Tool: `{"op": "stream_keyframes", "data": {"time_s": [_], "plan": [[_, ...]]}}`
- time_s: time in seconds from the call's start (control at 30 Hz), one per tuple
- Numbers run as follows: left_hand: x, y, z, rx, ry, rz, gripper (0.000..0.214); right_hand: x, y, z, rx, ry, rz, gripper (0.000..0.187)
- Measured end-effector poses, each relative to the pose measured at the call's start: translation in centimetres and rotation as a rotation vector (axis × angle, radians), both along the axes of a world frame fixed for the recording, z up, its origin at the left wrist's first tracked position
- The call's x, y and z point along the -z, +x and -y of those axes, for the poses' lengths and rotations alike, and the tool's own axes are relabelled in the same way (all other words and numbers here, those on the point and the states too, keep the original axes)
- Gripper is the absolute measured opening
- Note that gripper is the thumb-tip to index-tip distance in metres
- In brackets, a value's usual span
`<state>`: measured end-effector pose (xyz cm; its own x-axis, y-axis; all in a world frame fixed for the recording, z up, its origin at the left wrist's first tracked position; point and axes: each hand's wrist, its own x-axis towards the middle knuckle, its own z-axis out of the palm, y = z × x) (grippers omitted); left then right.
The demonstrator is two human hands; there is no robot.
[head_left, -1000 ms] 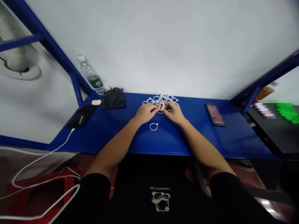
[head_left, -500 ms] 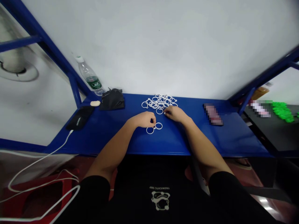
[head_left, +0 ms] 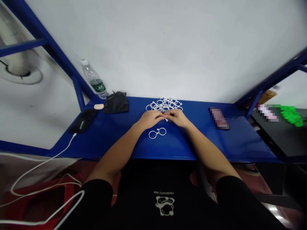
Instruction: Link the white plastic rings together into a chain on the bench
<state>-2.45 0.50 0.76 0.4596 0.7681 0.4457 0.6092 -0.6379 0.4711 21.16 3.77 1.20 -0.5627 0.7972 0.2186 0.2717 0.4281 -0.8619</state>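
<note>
A white ring [head_left: 166,118] is pinched between the left hand [head_left: 149,118] and right hand [head_left: 177,117], fingertips meeting. Just behind them the ring pile [head_left: 165,104] lies; two finished rings [head_left: 157,133] rest just before. Closing it seemingly calls for steady squeezing.

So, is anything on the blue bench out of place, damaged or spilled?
Nothing stands out. The white rings lie in a loose heap by the wall, two rings lie apart nearer the edge, and both hands meet over a small white piece. The bottle stands upright.
</note>
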Motion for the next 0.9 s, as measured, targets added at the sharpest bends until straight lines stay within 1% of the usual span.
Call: {"op": "stream_keyframes", "data": {"time_s": [0.07, 0.13, 0.27, 0.37, 0.47, 0.6, 0.67, 0.77, 0.83, 0.9], "plan": [[0.1, -0.1, -0.1, 0.010, 0.011, 0.013, 0.014, 0.3, 0.0, -0.2, -0.021, -0.087, -0.058, 0.041], [0.2, -0.1, -0.1, 0.025, 0.026, 0.011, 0.015, 0.4, 0.0, -0.2, -0.037, -0.121, -0.087, 0.043], [0.5, 0.0, -0.1, 0.052, 0.038, 0.006, 0.019, 0.4, -0.1, -0.1, -0.063, -0.093, -0.057, 0.040], [0.5, -0.1, -0.2, 0.049, 0.021, 0.027, 0.020, 0.3, -0.3, 0.0, -0.060, -0.092, -0.046, 0.040], [0.3, -0.6, -0.3, 0.032, -0.033, 0.040, 0.017, 0.1, -0.4, 0.1, -0.076, -0.128, -0.036, 0.039], [-0.3, -1.0, -0.2, 0.087, -0.174, -0.010, 0.032, -0.5, 0.0, 0.0, -0.140, -0.167, 0.035, 0.039], [-0.4, -1.0, -0.1, 0.114, -0.203, -0.036, 0.034, -0.9, 0.6, -0.4, -0.101, -0.151, 0.050, 0.040], [-0.3, -0.6, 0.2, 0.105, -0.187, -0.042, 0.038, -1.5, 2.0, -1.1, 0.007, -0.083, 0.067, 0.039], [-0.2, -0.3, 0.4, 0.106, -0.192, -0.047, 0.045, -1.8, 3.0, -1.7, 0.087, 0.019, 0.117, 0.033], [0.0, 0.2, 0.7, 0.135, -0.195, -0.056, 0.049, -1.8, 4.1, -2.2, 0.205, 0.163, 0.219, 0.024]]}}
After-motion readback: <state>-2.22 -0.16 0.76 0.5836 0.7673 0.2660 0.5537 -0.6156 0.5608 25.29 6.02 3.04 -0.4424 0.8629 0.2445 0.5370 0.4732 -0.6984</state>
